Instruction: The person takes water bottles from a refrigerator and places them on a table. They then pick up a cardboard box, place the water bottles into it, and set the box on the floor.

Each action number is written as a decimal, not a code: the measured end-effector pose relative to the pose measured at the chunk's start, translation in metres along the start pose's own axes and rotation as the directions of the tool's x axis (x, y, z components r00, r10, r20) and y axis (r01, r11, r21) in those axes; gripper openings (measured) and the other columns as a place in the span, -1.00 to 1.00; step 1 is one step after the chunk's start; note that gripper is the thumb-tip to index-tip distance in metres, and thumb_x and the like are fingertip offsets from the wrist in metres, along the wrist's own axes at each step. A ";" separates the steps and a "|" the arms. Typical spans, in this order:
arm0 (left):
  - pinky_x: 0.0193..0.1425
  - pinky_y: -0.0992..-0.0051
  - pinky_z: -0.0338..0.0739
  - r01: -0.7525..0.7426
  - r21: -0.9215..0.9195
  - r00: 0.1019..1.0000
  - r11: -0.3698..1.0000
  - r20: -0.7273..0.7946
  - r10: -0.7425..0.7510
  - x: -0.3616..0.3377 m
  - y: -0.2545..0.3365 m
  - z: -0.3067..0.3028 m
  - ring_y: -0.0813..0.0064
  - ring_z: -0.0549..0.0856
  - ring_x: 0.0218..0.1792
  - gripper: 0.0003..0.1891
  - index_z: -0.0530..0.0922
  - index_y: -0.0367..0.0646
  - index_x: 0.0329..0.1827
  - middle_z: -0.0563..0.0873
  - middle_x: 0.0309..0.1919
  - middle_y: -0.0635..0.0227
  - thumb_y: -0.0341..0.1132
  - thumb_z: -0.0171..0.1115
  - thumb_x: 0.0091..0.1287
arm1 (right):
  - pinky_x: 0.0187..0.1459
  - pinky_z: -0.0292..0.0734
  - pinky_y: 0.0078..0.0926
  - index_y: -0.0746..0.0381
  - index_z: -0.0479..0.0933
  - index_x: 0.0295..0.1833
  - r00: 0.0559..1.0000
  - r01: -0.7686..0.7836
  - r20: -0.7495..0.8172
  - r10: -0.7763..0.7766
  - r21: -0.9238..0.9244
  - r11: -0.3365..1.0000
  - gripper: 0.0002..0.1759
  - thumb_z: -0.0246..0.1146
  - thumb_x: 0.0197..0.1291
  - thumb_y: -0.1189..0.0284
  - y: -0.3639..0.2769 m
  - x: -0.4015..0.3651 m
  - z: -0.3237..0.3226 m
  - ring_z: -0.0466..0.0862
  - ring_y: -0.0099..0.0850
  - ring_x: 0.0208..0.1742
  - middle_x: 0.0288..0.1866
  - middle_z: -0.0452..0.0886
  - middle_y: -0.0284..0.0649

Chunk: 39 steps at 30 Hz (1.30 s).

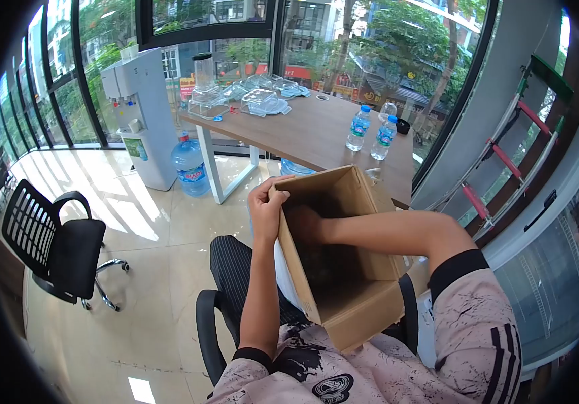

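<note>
An open cardboard box [363,321] rests on my lap, its opening tilted up toward me. With fingers wrapped over the upper left edge, my left hand [267,205] grips the box wall. My right hand [306,225] reaches down inside, close to the left inner wall. Deep shadow hides its fingers, and whatever lies at the bottom of the box cannot be made out. Beyond the box stands a wooden table [283,138] with two water bottles [359,128] near its right end.
Clear plastic containers [260,101] and a lidded jar [203,73] occupy the table's far left. A water dispenser [138,121] and a large water jug [189,168] stand beyond it. An office chair [67,249] is at left; a folding ladder [505,158] leans at right.
</note>
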<state>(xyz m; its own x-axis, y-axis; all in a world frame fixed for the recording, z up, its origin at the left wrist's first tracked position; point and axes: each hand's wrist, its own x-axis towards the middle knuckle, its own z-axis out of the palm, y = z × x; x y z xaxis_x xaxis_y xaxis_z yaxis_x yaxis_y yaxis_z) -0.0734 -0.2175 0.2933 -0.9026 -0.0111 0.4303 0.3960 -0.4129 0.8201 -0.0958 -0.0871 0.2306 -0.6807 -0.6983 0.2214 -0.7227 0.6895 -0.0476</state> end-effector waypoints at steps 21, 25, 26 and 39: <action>-0.24 0.71 0.35 -0.115 0.027 0.966 0.993 -0.229 0.118 -0.026 0.039 -0.047 0.69 0.49 -0.40 -0.65 0.69 -0.36 -0.18 0.64 -0.42 0.41 -0.46 0.08 -0.01 | -0.55 0.50 -0.50 0.31 0.60 -0.45 0.770 -0.479 -0.442 0.461 0.077 0.875 -0.49 0.32 0.10 0.01 0.102 -0.004 -0.304 0.63 -0.43 -0.62 -0.64 0.59 -0.17; -0.20 0.70 0.40 -0.108 0.039 0.967 0.993 -0.229 0.114 -0.028 0.041 -0.048 0.65 0.54 -0.38 -0.65 0.68 -0.37 -0.17 0.67 -0.39 0.36 -0.45 0.07 -0.01 | -0.25 0.58 -0.25 0.35 0.61 -0.39 0.730 -0.649 -0.433 0.528 -0.200 0.734 -0.39 0.34 -0.02 -0.10 0.158 0.014 -0.249 0.71 -0.16 -0.29 -0.41 0.67 0.01; -0.19 0.70 0.40 -0.102 0.046 0.968 0.994 -0.225 0.109 -0.028 0.042 -0.048 0.64 0.55 -0.37 -0.64 0.67 -0.38 -0.17 0.67 -0.38 0.35 -0.45 0.06 -0.01 | -0.16 0.58 -0.19 0.35 0.62 -0.36 0.702 -0.685 -0.432 0.565 -0.194 0.702 -0.36 0.35 -0.05 -0.12 0.172 0.016 -0.234 0.70 -0.09 -0.20 -0.34 0.68 0.04; -0.03 0.62 0.47 -0.013 -0.013 0.984 1.000 -0.179 0.011 -0.012 0.017 -0.042 0.55 0.64 -0.24 -0.61 0.66 -0.40 -0.16 0.72 -0.28 0.24 -0.43 0.06 -0.06 | -0.09 0.59 -0.12 0.34 0.61 -0.16 0.521 -0.837 -0.416 0.746 -0.074 0.543 -0.34 0.39 -0.06 -0.09 0.252 0.048 -0.153 0.67 0.00 -0.08 -0.20 0.66 0.12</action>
<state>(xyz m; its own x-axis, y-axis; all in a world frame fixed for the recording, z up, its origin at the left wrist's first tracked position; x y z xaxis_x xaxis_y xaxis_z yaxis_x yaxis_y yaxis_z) -0.0628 -0.2627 0.2862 -0.9140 -0.1784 0.3644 0.4056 -0.4249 0.8093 -0.2924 0.0824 0.3785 -0.8437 0.2307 0.4848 0.1863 0.9727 -0.1386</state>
